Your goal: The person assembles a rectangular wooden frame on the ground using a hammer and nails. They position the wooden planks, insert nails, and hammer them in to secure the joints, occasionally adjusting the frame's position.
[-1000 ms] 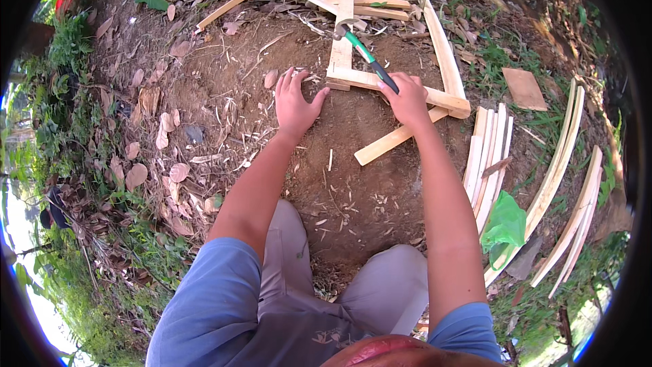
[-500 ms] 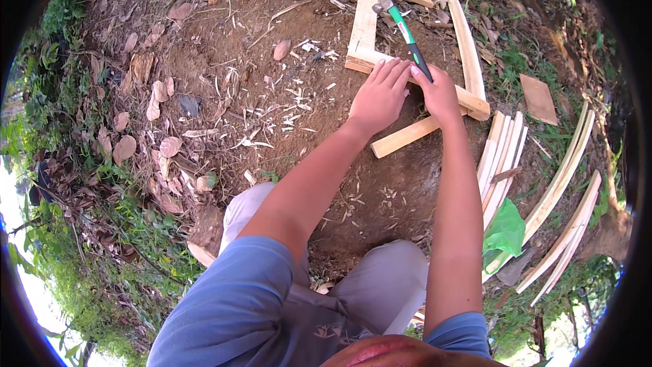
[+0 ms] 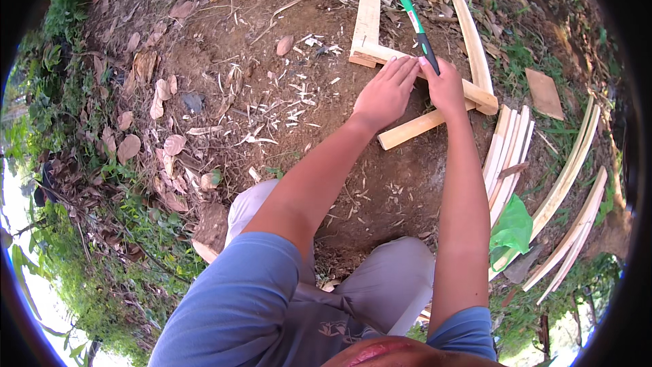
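A pale wooden strip (image 3: 380, 52) lies across the far middle. Its left end rests over a longer upright board (image 3: 367, 10), and a nail seems to stand up at that joint. Across the strip's top lies my left hand (image 3: 386, 95), fingers straight and side by side, thumb hidden. Close beside it on the right, my right hand (image 3: 446, 92) grips the dark handle of a claw hammer (image 3: 415, 20), whose green shaft and metal head point away from me. The hammer head hangs right of the long board, apart from the joint. A short wooden piece (image 3: 411, 129) sticks out from under the strip toward me.
A curved wooden piece (image 3: 473, 41) meets the strip's right end. Several cut strips (image 3: 506, 153) lie on the right, near a green plastic bag (image 3: 513, 228) and a flat brown board (image 3: 544, 93). Wood shavings (image 3: 292, 112) and dry leaves (image 3: 174, 143) cover the soil on the left.
The hammer head has swung slightly farther away and to the right, with my right hand still on the handle. My left hand stays on the strip. The whole view has shifted a little.
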`<action>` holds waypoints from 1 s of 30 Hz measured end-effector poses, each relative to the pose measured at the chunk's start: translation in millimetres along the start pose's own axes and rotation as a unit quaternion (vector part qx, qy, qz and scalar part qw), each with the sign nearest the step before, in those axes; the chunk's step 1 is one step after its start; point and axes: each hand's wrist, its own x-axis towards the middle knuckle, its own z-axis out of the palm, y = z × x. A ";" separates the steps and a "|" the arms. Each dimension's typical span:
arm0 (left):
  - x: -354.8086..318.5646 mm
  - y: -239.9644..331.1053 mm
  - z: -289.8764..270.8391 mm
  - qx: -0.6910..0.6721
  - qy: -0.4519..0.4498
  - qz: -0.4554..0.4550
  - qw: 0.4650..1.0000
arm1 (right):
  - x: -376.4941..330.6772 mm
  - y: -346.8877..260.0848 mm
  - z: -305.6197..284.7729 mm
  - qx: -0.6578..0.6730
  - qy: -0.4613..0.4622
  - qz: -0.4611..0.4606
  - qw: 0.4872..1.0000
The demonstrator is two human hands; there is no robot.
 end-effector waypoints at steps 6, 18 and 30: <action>1.7 0.1 1.7 0.004 0.008 -0.027 1.000 | -0.6 -4.9 5.9 0.002 0.017 -0.055 0.998; -0.1 1.6 -2.4 0.012 -0.008 -0.025 1.000 | -5.9 -5.6 7.3 -0.002 0.031 -0.066 0.997; -4.5 -3.6 4.8 0.064 -0.040 -0.029 0.997 | -103.3 -138.3 -44.7 0.030 0.013 0.020 0.999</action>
